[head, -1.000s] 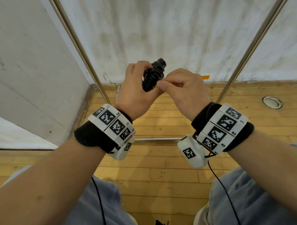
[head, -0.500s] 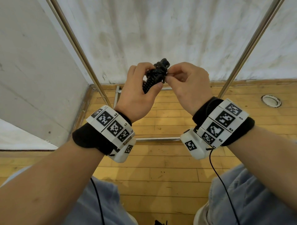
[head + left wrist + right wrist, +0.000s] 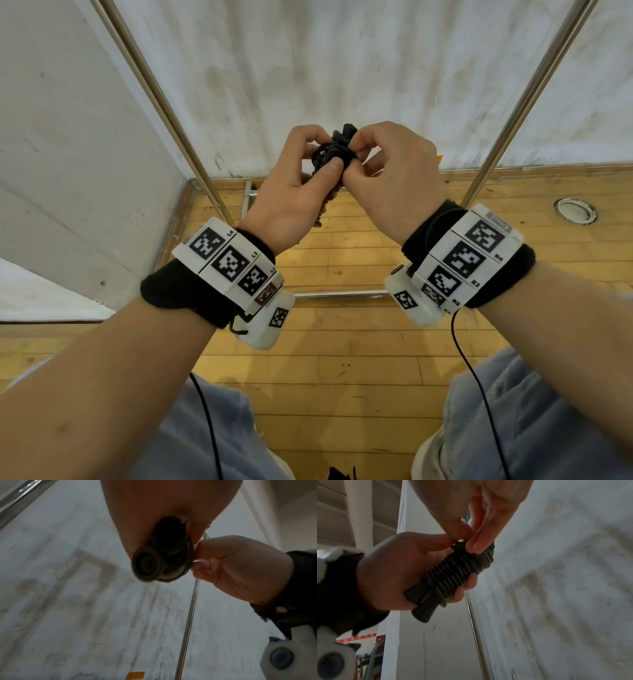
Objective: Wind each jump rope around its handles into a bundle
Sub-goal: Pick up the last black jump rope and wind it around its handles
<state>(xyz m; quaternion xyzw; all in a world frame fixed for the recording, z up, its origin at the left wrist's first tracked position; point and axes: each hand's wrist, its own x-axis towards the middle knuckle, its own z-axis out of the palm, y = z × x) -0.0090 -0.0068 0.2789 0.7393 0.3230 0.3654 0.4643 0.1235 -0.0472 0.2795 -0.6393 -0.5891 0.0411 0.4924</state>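
Observation:
A black jump rope bundle (image 3: 327, 156), its cord coiled tightly round both handles, is held up at chest height in front of the wall. My left hand (image 3: 318, 150) grips the coiled handles from the left, thumb pressed on the top coils. My right hand (image 3: 352, 154) pinches the cord at the bundle's upper end. In the right wrist view the coils (image 3: 453, 572) run along the handles, the left hand (image 3: 393, 574) is wrapped round them, and my right fingertips (image 3: 474, 545) nip the top turns. The left wrist view shows the two handle butts (image 3: 149, 563) and the right hand (image 3: 231, 568).
Two slanted metal poles (image 3: 161, 102) (image 3: 524, 99) frame the hands, with a low crossbar (image 3: 342, 294) on the wooden floor (image 3: 342, 359). A white wall stands behind and to the left. A round floor fitting (image 3: 575, 211) sits at the right.
My right hand has moved from the bundle's side up to its top end. The left thumb has slid up onto the top coils, and both hands now cover most of the bundle.

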